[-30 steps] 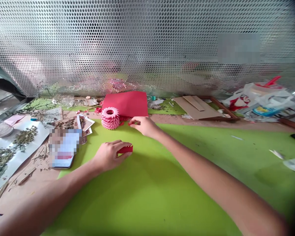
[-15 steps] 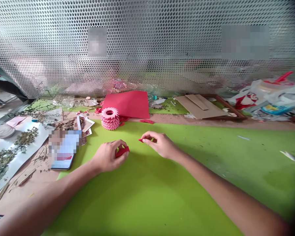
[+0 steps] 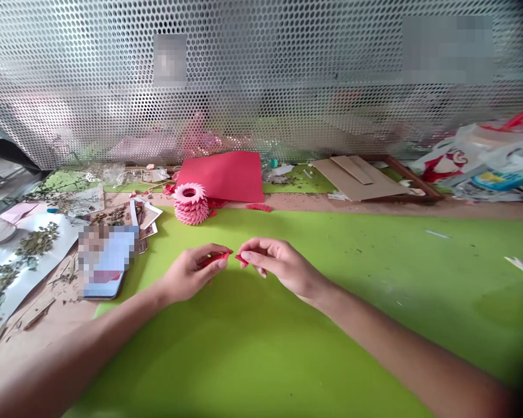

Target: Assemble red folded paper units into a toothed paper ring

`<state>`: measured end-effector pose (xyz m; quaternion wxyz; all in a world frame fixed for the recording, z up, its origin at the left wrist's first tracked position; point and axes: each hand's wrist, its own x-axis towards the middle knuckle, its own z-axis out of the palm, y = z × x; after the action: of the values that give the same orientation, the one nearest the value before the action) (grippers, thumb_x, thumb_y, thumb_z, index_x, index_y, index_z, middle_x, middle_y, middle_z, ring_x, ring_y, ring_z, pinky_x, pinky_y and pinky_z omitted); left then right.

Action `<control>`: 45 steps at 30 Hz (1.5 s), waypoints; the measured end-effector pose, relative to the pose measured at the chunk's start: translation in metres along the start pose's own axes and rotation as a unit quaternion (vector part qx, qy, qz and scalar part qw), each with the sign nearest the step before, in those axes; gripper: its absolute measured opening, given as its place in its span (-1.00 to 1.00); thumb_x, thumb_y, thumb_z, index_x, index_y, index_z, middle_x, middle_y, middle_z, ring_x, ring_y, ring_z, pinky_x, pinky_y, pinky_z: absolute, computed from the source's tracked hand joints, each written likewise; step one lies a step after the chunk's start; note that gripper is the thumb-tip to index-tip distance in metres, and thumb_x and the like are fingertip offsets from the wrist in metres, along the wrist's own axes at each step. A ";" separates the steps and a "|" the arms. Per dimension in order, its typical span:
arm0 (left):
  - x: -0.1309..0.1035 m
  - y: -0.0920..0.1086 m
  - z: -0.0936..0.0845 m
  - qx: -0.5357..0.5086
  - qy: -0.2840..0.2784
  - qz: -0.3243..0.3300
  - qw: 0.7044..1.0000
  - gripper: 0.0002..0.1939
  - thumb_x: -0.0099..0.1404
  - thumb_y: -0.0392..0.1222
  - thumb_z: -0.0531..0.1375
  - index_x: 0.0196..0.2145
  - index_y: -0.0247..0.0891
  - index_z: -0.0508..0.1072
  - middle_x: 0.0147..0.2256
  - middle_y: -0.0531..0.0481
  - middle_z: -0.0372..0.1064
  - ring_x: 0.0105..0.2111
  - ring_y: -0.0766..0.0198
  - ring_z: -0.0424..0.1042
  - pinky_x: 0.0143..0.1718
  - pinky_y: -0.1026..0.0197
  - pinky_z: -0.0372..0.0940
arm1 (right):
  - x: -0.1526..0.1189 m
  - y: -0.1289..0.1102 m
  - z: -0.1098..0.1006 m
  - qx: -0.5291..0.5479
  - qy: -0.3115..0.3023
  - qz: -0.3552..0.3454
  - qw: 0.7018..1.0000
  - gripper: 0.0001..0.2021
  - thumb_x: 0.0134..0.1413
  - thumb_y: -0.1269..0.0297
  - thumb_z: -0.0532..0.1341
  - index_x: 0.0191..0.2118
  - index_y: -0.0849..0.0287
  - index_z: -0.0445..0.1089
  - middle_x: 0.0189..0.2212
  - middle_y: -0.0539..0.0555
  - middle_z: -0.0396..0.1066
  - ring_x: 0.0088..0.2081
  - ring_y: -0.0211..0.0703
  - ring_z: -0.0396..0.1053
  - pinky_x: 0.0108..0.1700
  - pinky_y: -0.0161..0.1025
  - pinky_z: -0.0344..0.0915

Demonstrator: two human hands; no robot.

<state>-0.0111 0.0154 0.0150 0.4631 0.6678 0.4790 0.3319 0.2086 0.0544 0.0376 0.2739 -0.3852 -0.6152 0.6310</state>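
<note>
My left hand (image 3: 196, 270) is closed around a strip of folded red paper pieces (image 3: 213, 259), its end pointing right. Between the thumb and fingers of my right hand (image 3: 279, 264) is a small folded red paper piece (image 3: 241, 259). The two pieces face each other with a narrow gap between them, above the green mat (image 3: 253, 348). Beyond my left hand stands a pink ring-shaped stack of folded paper (image 3: 192, 212) with pointed edges. Another red folded strip (image 3: 259, 207) lies at the mat's far edge.
A red sheet (image 3: 226, 177) leans behind the stack, before a perforated metal panel (image 3: 287, 69). Left are a phone (image 3: 108, 273), photo cards (image 3: 147, 215) and dried plants (image 3: 37, 241). Cardboard pieces (image 3: 359, 177) and a plastic bag (image 3: 483, 165) stand at the back right.
My right hand has moved left with its red piece, close to the strip in my left hand. My left hand has tilted slightly, and the view has shifted a little.
</note>
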 end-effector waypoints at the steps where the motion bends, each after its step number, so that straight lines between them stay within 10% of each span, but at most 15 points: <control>1: 0.000 0.000 0.001 -0.028 -0.010 -0.007 1.000 -0.53 0.36 0.12 0.15 -0.04 -0.36 0.47 -0.34 -0.05 0.45 -0.54 0.37 0.34 -0.48 0.31 0.31 | 0.000 0.000 0.003 0.021 -0.003 0.003 1.000 -0.71 0.02 0.05 0.37 -0.27 0.19 0.49 -0.40 0.02 0.48 -0.48 -0.31 0.22 -0.45 -0.31 0.16; 45: -0.001 0.000 -0.001 -0.131 -0.053 -0.017 0.990 -0.45 0.27 0.21 0.22 -0.09 -0.40 0.49 -0.27 -0.13 0.43 -0.50 0.39 0.29 -0.46 0.28 0.33 | 0.002 0.004 0.003 0.034 0.004 0.035 0.999 -0.70 -0.03 0.07 0.38 -0.29 0.21 0.49 -0.40 0.03 0.47 -0.51 -0.34 0.17 -0.48 -0.31 0.10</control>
<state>-0.0126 0.0146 0.0157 0.5769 0.6096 0.4171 0.3486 0.2053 0.0535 0.0334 0.2670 -0.3997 -0.5785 0.6590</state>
